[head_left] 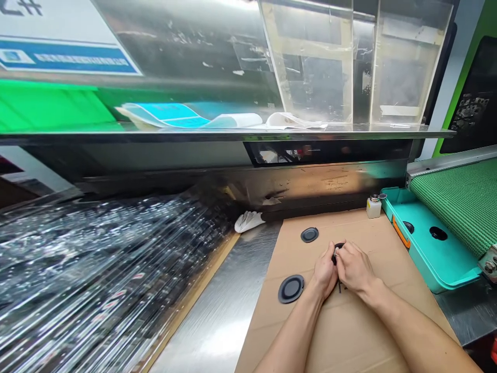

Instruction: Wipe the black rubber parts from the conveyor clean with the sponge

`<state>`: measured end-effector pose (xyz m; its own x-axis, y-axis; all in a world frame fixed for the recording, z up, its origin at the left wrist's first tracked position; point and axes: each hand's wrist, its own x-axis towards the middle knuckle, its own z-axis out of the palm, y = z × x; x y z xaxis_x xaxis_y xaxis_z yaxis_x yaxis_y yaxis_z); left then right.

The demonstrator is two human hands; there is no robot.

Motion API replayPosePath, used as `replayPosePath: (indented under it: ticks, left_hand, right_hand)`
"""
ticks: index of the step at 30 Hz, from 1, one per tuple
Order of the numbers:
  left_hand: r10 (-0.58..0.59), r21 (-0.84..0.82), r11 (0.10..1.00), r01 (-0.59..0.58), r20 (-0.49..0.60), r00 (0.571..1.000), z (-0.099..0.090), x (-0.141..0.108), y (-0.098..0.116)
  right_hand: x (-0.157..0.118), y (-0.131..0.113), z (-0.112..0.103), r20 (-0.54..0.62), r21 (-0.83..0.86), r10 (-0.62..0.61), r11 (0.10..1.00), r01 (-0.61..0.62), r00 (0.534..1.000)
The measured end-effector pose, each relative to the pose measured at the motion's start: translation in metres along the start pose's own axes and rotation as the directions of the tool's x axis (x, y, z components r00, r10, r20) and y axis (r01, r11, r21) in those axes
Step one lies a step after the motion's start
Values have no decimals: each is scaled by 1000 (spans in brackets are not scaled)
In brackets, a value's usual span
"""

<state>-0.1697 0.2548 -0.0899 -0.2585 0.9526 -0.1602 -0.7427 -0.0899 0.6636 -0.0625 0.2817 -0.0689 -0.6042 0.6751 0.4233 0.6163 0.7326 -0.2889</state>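
Observation:
Above the cardboard sheet (349, 326), my left hand (324, 270) is closed around a small black round part (339, 245), mostly covered by fingers. My right hand (356, 267) is closed against the same part from the right. A small pale bit shows at its fingertips, too small to name. Two dark grey round discs with raised rims lie flat on the cardboard: one disc (309, 235) beyond my hands to the left, the other disc (291, 289) beside my left forearm.
A white bottle with a metal top (374, 206) stands at the cardboard's far right corner. A turquoise tray (419, 259) holds black round pieces, partly under a green conveyor belt (462, 194). Shiny plastic-wrapped stock (116, 280) fills the left. A white glove (248, 221) lies behind; a metal shelf (217, 135) overhangs.

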Motion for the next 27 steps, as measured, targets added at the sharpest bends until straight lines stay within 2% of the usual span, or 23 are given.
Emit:
replayPosePath:
  ticks: [2,6,8,12,16,21,25,27]
  left_hand:
    - [7,-20,1000,-7,18,1000,-1,0,0]
    - [-34,-8,999,34,0,999,-3,-1,2]
    - [-50,-18,999,49,-26,998,-4,-2,4]
    - [-69,-77,995,63,-78,995,-4,-1,10]
    - [-70,-91,994,62,-76,995,-3,0,10]
    - [-17,-70,997,13,-51,999,-3,2,5]
    - [-5,-77,997,1,-55,998,-5,2,7]
    - [-32,-77,997,27,-62,998,-5,2,9]
  right_hand:
    - [3,1,1,-41,5,-15,1000,16,999]
    - [11,12,0,-63,-60,123,990,-126,990]
    - [9,16,-2,-42,-58,147,987,-150,988]
    - [2,19,-3,-66,36,98,995,-96,993]
    - [1,17,-1,-88,125,3,992,8,996]
    - [6,6,8,-61,72,77,995,-72,995]
    - [7,2,6,37,150,-65,987,59,997]
    - [6,4,0,112,130,-76,990,61,991]
